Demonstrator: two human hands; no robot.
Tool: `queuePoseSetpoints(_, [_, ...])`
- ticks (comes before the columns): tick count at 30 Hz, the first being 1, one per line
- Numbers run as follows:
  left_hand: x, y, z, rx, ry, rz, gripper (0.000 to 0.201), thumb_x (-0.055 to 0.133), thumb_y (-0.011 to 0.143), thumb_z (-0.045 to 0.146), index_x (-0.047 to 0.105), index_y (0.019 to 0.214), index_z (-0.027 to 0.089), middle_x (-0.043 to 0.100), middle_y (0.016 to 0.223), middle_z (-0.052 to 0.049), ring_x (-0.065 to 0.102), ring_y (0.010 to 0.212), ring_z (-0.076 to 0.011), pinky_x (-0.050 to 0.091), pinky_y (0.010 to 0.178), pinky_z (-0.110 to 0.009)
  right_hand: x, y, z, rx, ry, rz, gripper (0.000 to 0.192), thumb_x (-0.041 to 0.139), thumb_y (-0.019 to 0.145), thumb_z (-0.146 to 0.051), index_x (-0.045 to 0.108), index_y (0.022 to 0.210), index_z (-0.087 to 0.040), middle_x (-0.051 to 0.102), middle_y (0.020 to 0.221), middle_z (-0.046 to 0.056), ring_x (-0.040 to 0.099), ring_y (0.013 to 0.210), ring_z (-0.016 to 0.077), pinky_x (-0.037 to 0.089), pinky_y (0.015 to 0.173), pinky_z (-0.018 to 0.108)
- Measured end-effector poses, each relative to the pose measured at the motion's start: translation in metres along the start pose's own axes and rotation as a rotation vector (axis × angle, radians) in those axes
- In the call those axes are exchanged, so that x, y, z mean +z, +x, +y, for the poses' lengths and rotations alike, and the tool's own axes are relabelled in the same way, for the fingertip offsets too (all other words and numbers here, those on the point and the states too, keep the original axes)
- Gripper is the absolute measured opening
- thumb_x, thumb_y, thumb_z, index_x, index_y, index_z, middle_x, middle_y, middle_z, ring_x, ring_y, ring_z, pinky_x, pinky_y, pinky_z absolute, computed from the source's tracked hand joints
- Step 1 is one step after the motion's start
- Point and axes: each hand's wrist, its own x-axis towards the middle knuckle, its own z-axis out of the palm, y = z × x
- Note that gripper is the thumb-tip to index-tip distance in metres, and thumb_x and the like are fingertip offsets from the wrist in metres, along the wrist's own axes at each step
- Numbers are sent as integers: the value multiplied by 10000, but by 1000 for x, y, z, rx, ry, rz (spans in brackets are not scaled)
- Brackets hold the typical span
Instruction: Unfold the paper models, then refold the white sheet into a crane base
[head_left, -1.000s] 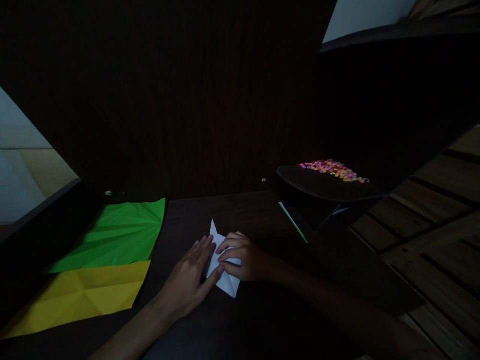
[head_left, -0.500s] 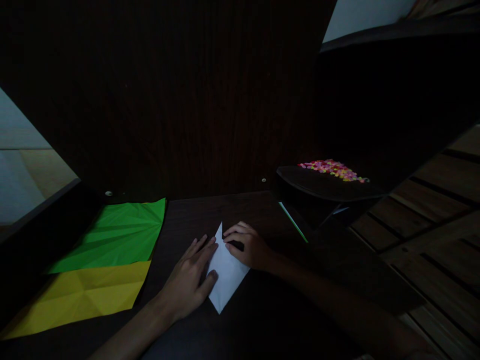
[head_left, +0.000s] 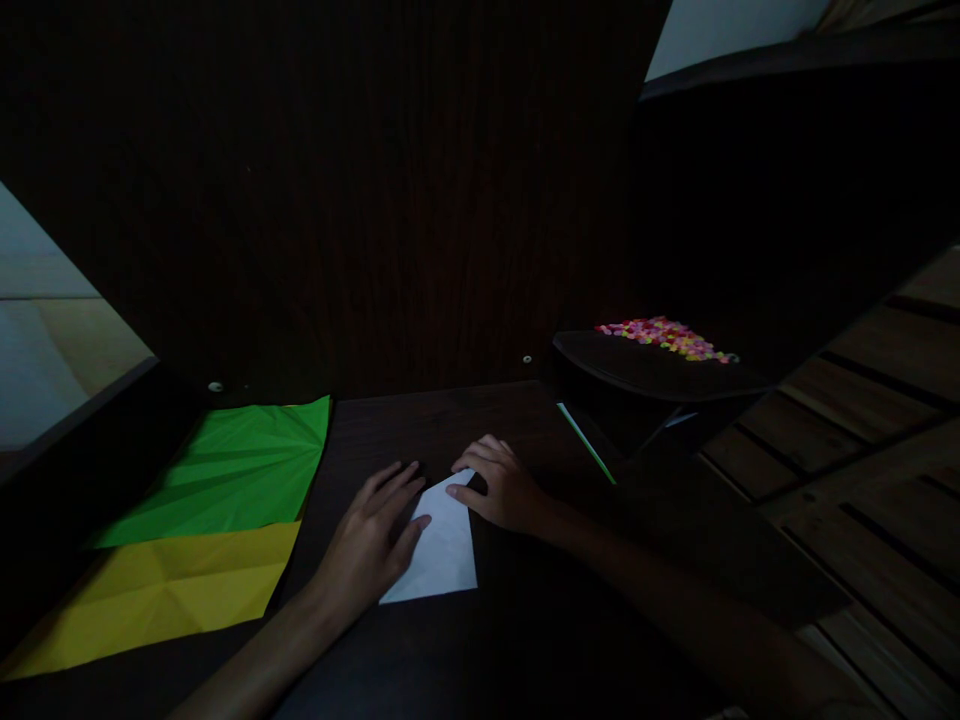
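I see the white paper lying flat on the dark table, caught between my two hands, its long axis running from the far tip under my right fingertips back toward me and a little to the left. My left hand lies flat, fingers spread and pressed down along the paper's left edge, thumb resting on the sheet itself; it grips nothing. My right hand sits at the far corner, fingers loosely curled with the tips on the paper's narrow top end, pinning it rather than pinching it as far as I can tell in this dim light. The bulk of the sheet lies on the near side of both sets of fingers, and the left hand covers more of it. Half a second ago the paper stood as a slim kite with a sharp point toward me; now it lies wider, with a straight near edge, and my right hand has shifted slightly farther away. Left of my left fingers lie a green sheet and a yellow sheet, touching each other; well beyond my right fingers a dark tray carries small coloured bits.
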Motion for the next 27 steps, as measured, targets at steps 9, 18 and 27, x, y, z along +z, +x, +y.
queuePoseSetpoints(9, [-4, 1, 4, -31, 154, -25, 297, 572, 925, 403, 713, 1053, 174, 689, 1117, -123, 601, 976, -316, 507, 833, -505, -4, 0, -2, -19, -10, -91, 166, 716, 827, -278, 717, 968, -190, 586, 887, 38, 519, 886, 205, 380, 806, 372])
queuePoseSetpoints(18, [-4, 3, 5, -76, -25, -65, 262, 636, 886, 396, 641, 1066, 206, 685, 1002, -67, 617, 904, -270, 493, 783, -425, -5, -1, -5, -71, 114, -100, 275, 720, 787, -201, 670, 1056, -183, 618, 998, 55, 536, 959, 219, 407, 870, 394])
queuePoseSetpoints(27, [-6, 2, 9, 4, -220, -43, 93, 555, 924, 232, 637, 967, 225, 702, 920, -41, 644, 840, -214, 512, 754, -356, -8, -1, -12, -187, 189, -131, 218, 716, 846, -286, 692, 1043, -196, 669, 971, 43, 576, 925, 195, 404, 868, 371])
